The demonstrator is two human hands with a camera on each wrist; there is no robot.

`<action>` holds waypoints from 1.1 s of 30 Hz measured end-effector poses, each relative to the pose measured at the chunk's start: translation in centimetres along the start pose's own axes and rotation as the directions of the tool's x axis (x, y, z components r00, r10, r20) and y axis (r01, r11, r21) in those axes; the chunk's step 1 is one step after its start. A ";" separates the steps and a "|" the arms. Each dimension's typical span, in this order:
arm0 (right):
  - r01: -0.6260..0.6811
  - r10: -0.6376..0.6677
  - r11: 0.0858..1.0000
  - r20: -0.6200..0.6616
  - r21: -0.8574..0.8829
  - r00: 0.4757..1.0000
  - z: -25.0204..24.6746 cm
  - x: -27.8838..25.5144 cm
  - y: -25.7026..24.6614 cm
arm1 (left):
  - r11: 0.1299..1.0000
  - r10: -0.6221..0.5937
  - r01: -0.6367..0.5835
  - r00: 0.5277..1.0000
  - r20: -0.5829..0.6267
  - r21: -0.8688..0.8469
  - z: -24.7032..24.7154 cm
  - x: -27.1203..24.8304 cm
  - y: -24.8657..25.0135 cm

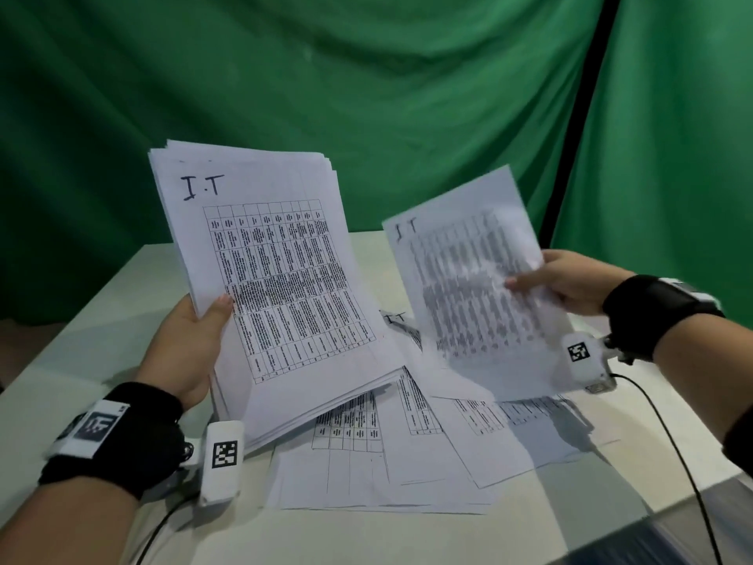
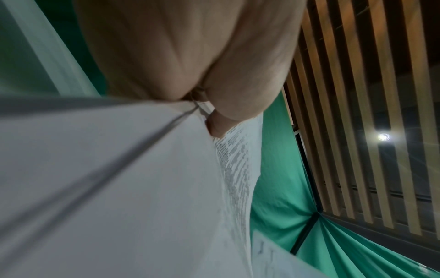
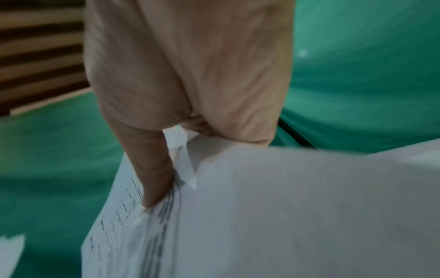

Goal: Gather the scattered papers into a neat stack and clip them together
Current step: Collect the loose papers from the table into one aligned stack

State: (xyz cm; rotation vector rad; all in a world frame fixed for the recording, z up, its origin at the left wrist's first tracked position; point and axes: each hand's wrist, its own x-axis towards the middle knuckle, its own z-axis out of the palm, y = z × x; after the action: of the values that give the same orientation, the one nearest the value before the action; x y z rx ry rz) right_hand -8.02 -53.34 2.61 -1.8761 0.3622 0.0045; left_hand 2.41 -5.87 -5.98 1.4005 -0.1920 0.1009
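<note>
A thick stack of papers [image 1: 269, 287] is gripped at its left edge by the left hand [image 1: 189, 348], thumb on the printed face, and is held tilted up with its long axis running away from the person. A smaller bundle [image 1: 472, 295], blurred, is pinched at its right edge by the right hand [image 1: 566, 285] and is held just to the right of the stack, apart from it, its long axis roughly parallel. The bundle would probably be carried leftward onto the stack's face. More loose sheets [image 1: 407, 450] are spread on the surface [image 1: 122, 303] below both hands, nearer the right one. No clip is seen.
</note>
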 end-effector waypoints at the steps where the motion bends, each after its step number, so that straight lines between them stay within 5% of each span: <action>1: 0.046 -0.047 0.997 0.013 0.055 0.999 -0.4 -0.4 -0.9 | 1.000 -0.001 0.001 1.000 -0.016 -0.005 0.0 0.0 0.1; 6: 0.220 -0.245 0.940 0.067 0.260 0.967 0.5 -2.9 -5.5 | 1.000 -0.011 0.010 0.999 -0.048 -0.023 0.3 -0.3 0.5; 17: 0.106 -0.121 0.990 0.169 0.098 0.978 13.5 -0.4 -4.7 | 0.999 0.026 -0.023 0.995 0.096 -0.030 3.4 -2.7 1.1; 24: 0.133 -0.135 0.991 0.120 0.025 0.984 16.5 0.7 -5.2 | 0.994 -0.054 0.066 0.989 0.140 -0.087 3.6 -3.6 1.5; 28: 0.135 -0.145 0.988 0.165 0.069 0.976 16.3 0.6 -5.9 | 0.998 0.002 -0.012 0.987 0.162 0.066 3.4 -2.9 0.9; 33: 0.089 -0.074 0.965 0.071 -0.247 0.995 13.7 0.8 -5.3 | 0.983 0.049 -0.068 0.992 0.117 0.168 2.8 -2.0 -0.2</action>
State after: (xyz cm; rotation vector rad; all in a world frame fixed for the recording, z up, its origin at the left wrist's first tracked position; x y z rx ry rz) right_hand -3.48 -39.32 2.80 -2.1348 0.2503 0.0543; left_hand 0.27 -8.59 -6.08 1.5746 -0.3246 0.0890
